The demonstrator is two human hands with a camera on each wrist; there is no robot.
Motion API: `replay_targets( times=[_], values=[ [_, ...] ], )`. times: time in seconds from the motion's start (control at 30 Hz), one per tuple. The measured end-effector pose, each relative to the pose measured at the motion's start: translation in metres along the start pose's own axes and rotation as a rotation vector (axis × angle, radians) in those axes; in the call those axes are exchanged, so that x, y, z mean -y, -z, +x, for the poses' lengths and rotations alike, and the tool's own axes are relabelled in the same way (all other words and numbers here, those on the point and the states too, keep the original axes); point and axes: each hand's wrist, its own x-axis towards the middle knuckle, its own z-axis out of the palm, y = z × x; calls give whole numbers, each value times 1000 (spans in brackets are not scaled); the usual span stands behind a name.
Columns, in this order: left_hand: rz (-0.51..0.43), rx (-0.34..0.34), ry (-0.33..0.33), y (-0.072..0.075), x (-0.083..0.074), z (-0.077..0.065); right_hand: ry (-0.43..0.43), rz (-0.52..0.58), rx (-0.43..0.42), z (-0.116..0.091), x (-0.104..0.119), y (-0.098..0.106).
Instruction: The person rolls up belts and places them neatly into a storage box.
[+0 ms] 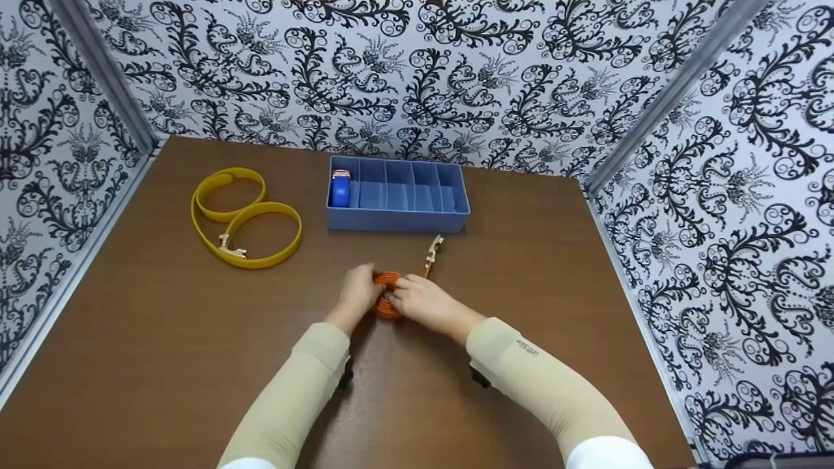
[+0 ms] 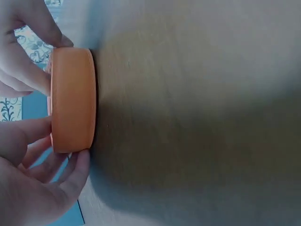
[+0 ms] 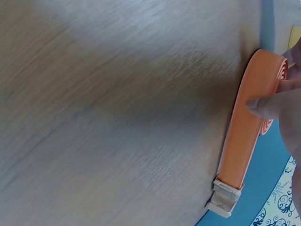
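- Near the middle of the brown table (image 1: 521, 260), the left hand (image 1: 356, 290) curls its fingers round the left side of an orange belt (image 1: 388, 312), rolled into a tight coil.
- On the coil's right side, the right hand (image 1: 427, 303) pinches the band, thumb against its outer face and fingers at the centre.
- Standing on its edge, the band has a straight tail reaching past the right hand; its metal buckle (image 1: 432, 254) points at the tray, just short of the front wall.
- Beyond lies the blue-grey five-compartment tray (image 1: 397, 221), near the back edge, with a rolled blue belt (image 1: 341, 193) in its leftmost compartment.
- Left of the tray, well apart from the hands, a yellow belt (image 1: 260, 262) lies in two loose loops.
- Bare wood stretches from the right forearm to the right-hand metal rail (image 1: 642, 312); patterned walls (image 1: 391, 71) border the back and sides.
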Motion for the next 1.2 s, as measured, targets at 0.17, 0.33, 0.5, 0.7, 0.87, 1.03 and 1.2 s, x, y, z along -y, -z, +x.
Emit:
replay_targets(
  times=[0.17, 0.33, 0.5, 0.7, 0.87, 1.03, 1.2],
  values=[
    [-45, -6, -52, -7, 1, 8, -39, 48, 39, 0, 2, 0],
    [-188, -73, 142, -8, 4, 2, -107, 109, 53, 5, 8, -5],
    [-231, -134, 261, -3, 2, -4, -166, 125, 6, 15, 11, -8],
    [-207, -159, 235, -6, 1, -4, -220, 210, -135, 16, 14, -15],
    [-114, -148, 169, -8, 1, -5, -198, 327, -173, 8, 1, -22],
    [-26, -111, 125, -9, 0, -4, -220, 338, -162, -7, -18, -28],
    [77, -58, 85, -10, 1, -4, -190, 338, -175, -23, -30, -33]
  ],
)
